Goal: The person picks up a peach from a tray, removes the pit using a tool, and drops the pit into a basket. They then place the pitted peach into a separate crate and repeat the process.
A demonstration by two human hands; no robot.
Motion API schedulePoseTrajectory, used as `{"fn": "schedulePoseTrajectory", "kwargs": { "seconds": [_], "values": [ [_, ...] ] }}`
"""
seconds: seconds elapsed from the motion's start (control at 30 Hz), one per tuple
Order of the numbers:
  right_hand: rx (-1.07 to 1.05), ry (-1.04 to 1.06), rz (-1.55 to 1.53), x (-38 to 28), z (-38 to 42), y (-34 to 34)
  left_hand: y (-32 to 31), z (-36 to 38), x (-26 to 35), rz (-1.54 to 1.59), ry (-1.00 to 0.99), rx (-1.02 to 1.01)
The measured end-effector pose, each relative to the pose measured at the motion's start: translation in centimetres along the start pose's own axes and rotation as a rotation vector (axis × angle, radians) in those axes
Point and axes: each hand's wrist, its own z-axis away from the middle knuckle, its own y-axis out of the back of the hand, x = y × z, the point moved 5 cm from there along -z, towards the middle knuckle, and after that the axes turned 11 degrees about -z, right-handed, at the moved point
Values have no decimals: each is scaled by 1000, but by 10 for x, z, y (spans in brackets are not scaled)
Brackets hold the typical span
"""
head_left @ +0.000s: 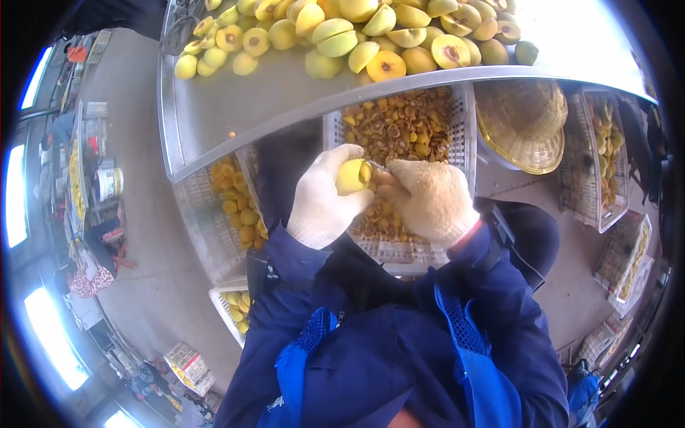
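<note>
My left hand [322, 198], in a white knit glove, is closed around a yellow peach half [352, 177] whose cut side faces right. Close beside it, my right hand [435, 198], in a stained glove with bare fingertips showing, grips a thin metal tool [376, 166]. The tool's tip meets the cut side of the fruit; its handle is hidden in my fist. Below both hands stands a white plastic crate [465, 132] holding many brown pits and scraps [399, 125].
Ahead is a metal table [285, 96] piled with whole and halved peaches [385, 65]. Crates of halves [239, 203] stand at my left. A woven basket [521, 125] and another fruit crate [603, 160] are on the right. A white bucket [108, 184] stands farther left.
</note>
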Motion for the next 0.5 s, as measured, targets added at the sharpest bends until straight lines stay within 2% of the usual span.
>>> {"fn": "schedulePoseTrajectory", "kwargs": {
  "seconds": [0.03,0.13,0.17,0.2,0.3,0.33,0.43,0.47,0.5],
  "values": [
    [36,6,50,-2,1,-3,1,-1,4,-179,-38,37],
    [129,-88,142,12,1,0,0,2,-2,-285,28,147],
    [161,-140,164,22,1,3,1,3,-3,-213,13,166],
    [233,-66,46,17,0,10,4,4,-6,-140,0,184],
    [56,-192,-316,0,1,12,6,5,-11,21,-93,208],
    [83,-90,-527,-4,3,8,4,4,-10,60,-105,210],
    [-107,-152,-266,1,0,2,-1,6,-9,57,-222,216],
    [28,-87,-101,5,-1,2,-1,4,-7,34,-278,228],
    [48,-105,-96,3,-2,5,1,4,-6,32,-282,224]
  ]
}}
